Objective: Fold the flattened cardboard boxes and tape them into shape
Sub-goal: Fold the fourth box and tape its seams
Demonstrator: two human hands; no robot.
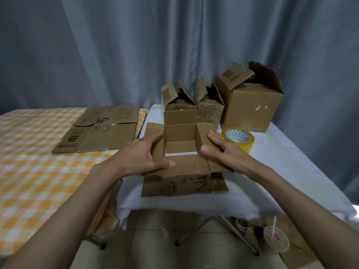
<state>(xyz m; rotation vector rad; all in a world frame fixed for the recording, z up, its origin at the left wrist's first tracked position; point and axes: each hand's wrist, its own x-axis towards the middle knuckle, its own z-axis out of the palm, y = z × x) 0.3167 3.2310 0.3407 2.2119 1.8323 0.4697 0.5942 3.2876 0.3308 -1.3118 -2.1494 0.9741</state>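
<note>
Forearms reach in from the bottom of the view, both hands already on the small box (182,152) at the near middle of the white-covered table (281,152). It's opened into a square tube now, and you can see the white cloth straight through it. Left hand (143,154) lies along the left wall, fingers straight and together behind the left flap, thumb pressed flat on the near edge; that looks like bracing to keep the tube square. Right hand (219,145) rests on the right flap with fingers straight and slightly spread, thumb on its near corner, and the flap tilts inward, so I'd say it's being pushed down to close that end. The near flap lies flat toward us, a handwritten "4" on it and shiny old tape across the worn brown card.

Just right of the box sits the tape roll (238,138), handy for the right hand. Behind stand folded boxes (248,105), flaps up. More flattened boxes (103,129) wait on the checked cloth (29,171) to the left.
</note>
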